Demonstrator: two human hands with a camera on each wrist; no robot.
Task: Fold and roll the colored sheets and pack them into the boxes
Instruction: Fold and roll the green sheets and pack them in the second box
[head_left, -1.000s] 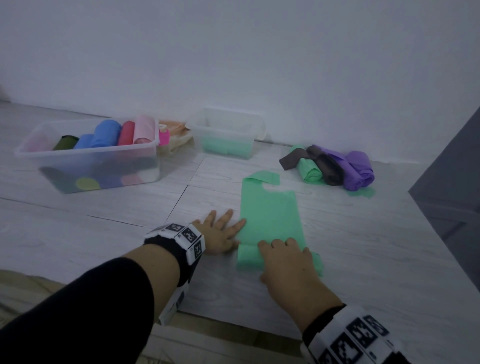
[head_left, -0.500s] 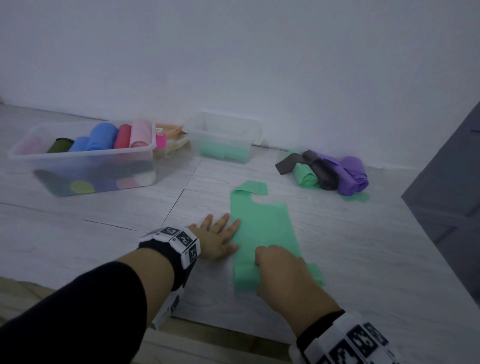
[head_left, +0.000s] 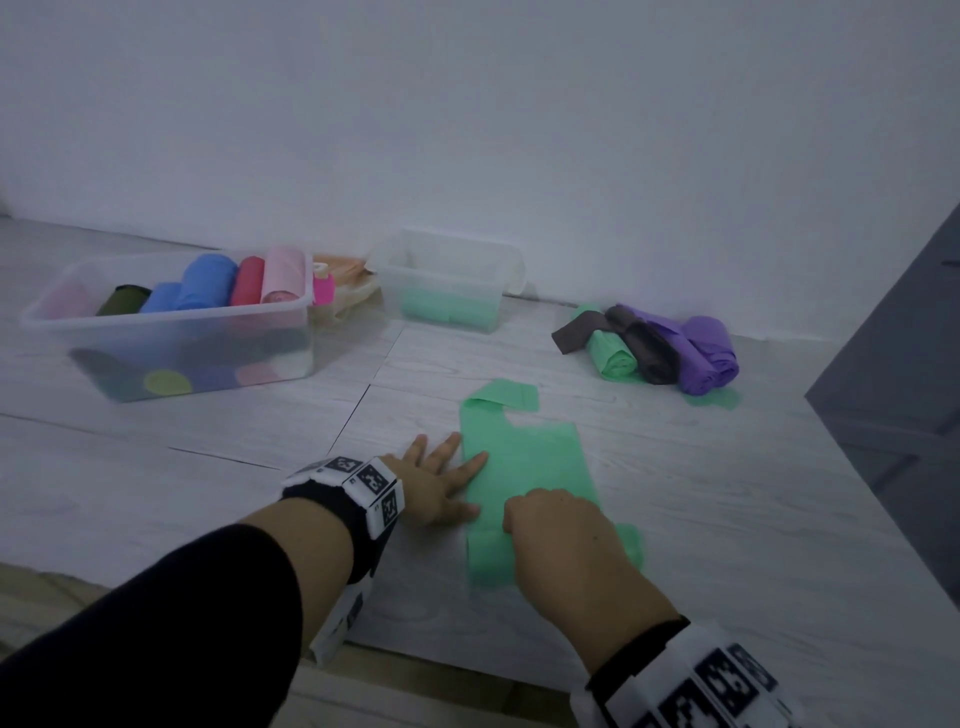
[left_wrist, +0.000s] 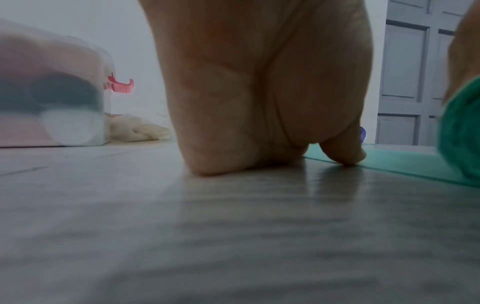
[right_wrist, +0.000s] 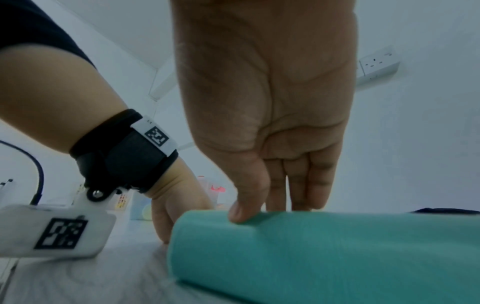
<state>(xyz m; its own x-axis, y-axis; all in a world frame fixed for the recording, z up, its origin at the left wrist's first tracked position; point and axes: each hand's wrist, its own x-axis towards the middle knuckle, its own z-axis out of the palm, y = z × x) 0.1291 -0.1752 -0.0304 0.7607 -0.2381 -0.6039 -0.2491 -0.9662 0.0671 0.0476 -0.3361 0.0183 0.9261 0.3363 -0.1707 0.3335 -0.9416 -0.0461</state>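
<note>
A green sheet (head_left: 530, 457) lies flat on the pale wood floor, its near end wound into a short roll (head_left: 485, 561). My right hand (head_left: 561, 540) sits on that roll with its fingers curled over the top. In the right wrist view its thumb (right_wrist: 246, 209) presses the near side of the roll (right_wrist: 311, 257). My left hand (head_left: 441, 478) lies flat with its fingers spread, and its fingertips touch the sheet's left edge. The left wrist view shows that palm (left_wrist: 259, 92) on the floor, the thumb on the sheet's edge (left_wrist: 405, 162).
A large clear box (head_left: 166, 315) at the back left holds several coloured rolls. A small clear box (head_left: 384, 265) with green rolls stands by the wall. Cream sheets (head_left: 348, 280) lie between them. Green, dark and purple rolls (head_left: 665, 348) are piled at the right. A grey door (head_left: 893, 364) bounds the right side.
My right hand's fingers have gone from flat on the roll to curled over it. My left fingertips have slid onto the sheet's left edge.
</note>
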